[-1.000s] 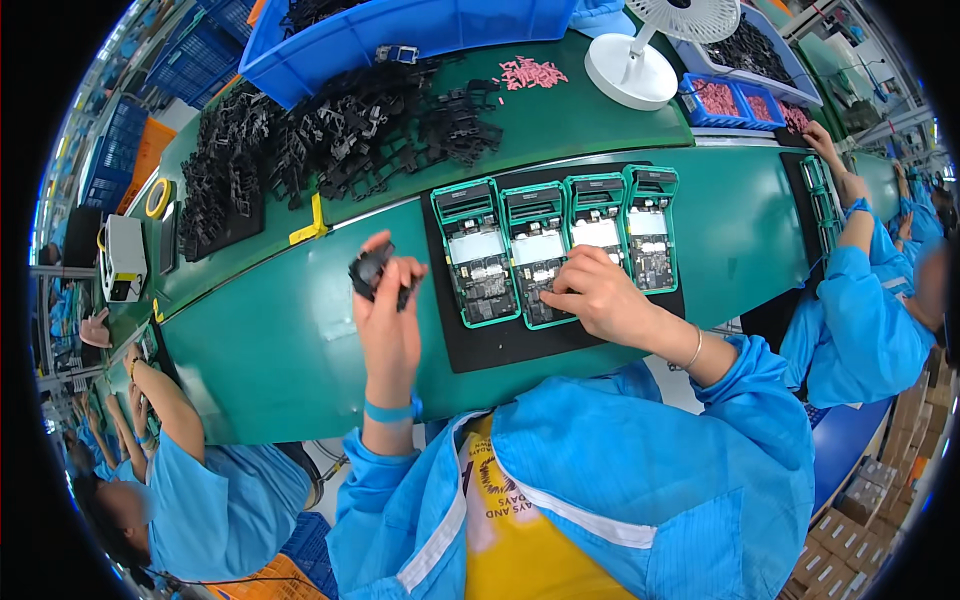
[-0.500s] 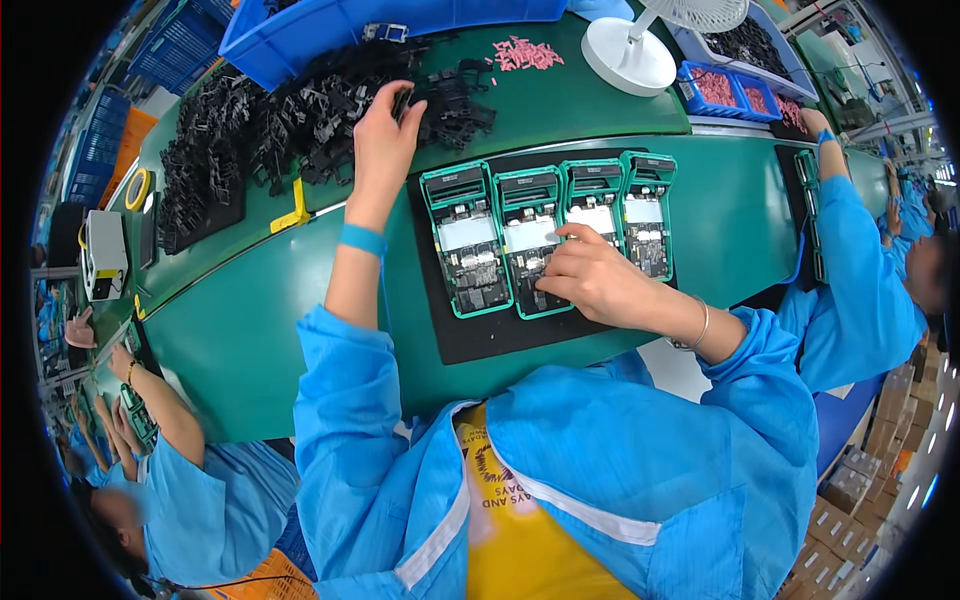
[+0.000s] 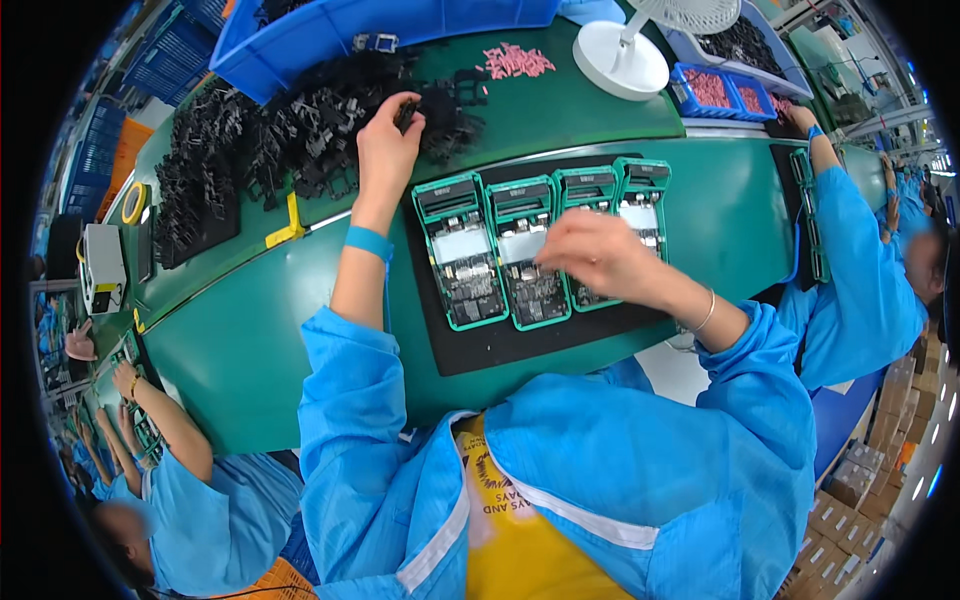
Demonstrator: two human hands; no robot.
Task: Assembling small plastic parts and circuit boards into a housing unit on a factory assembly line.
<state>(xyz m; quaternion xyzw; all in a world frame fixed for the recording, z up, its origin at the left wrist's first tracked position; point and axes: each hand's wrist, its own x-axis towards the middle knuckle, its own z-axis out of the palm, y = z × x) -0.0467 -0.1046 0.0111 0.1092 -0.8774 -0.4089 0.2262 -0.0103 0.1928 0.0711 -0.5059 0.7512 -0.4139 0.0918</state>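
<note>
My left hand (image 3: 385,150) is raised at the heap of black plastic parts (image 3: 300,140), its thumb and fingertips closed on a small black plastic part (image 3: 407,116). My right hand (image 3: 610,258) hovers over the middle of a row of several green-framed trays, each holding a phone-like device with a black circuit board and a pale panel. Its fingers are bunched and smeared by motion; whether they hold anything is not visible. The second tray (image 3: 541,300) is nearest its fingertips. The leftmost tray (image 3: 474,298) is untouched, and my hand partly covers the third tray (image 3: 585,180).
A black mat (image 3: 470,357) lies under the trays. Behind stand a blue bin (image 3: 400,22), a pile of pink pieces (image 3: 518,61), a white fan (image 3: 620,70) and small blue boxes of pink pieces (image 3: 708,90). Co-workers sit on both sides. A yellow bracket (image 3: 287,228) sits left.
My right hand has lifted off the second tray's board and moved slightly up and right. My left hand has drawn slightly back from the heap, and a black plastic part now shows in its fingers.
</note>
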